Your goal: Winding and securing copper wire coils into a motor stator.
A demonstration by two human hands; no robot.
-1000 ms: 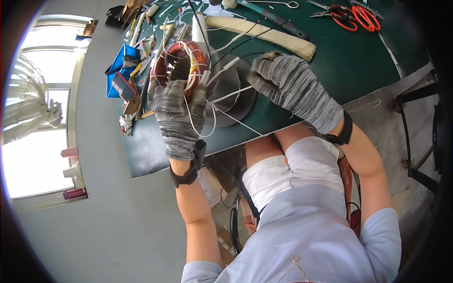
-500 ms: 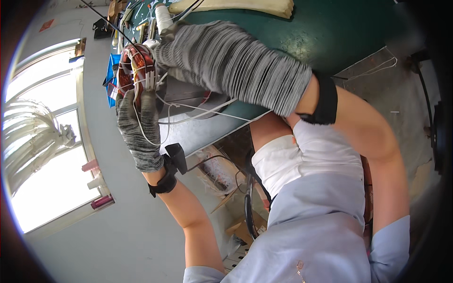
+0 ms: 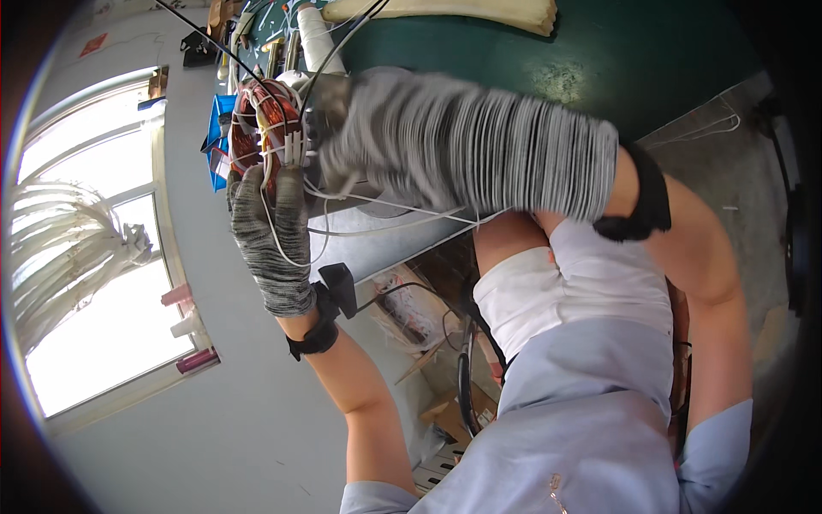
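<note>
A bundle of red-brown copper windings [image 3: 276, 120], bound with white cord, stands at the table's left end. It looks like a motor stator. My left hand [image 3: 272, 224], in a grey striped glove, grips its near side with the fingers wrapped up against it. Right of the windings is my right hand [image 3: 341, 133], gloved alike and smeared by motion, so its fingers cannot be made out. White cord [image 3: 390, 227] loops down from the windings past my left hand and trails right across the table edge.
Behind the windings stands a white cone of thread [image 3: 317, 41]. A blue bin [image 3: 217, 141] is to their left. A long cream-coloured piece [image 3: 462, 10] lies at the back of the green table [image 3: 616, 60]. Dark cables [image 3: 201, 32] hang over the windings.
My right hand has drawn off to the right, away from the windings. My left hand keeps its hold. The whole view has shifted slightly.
</note>
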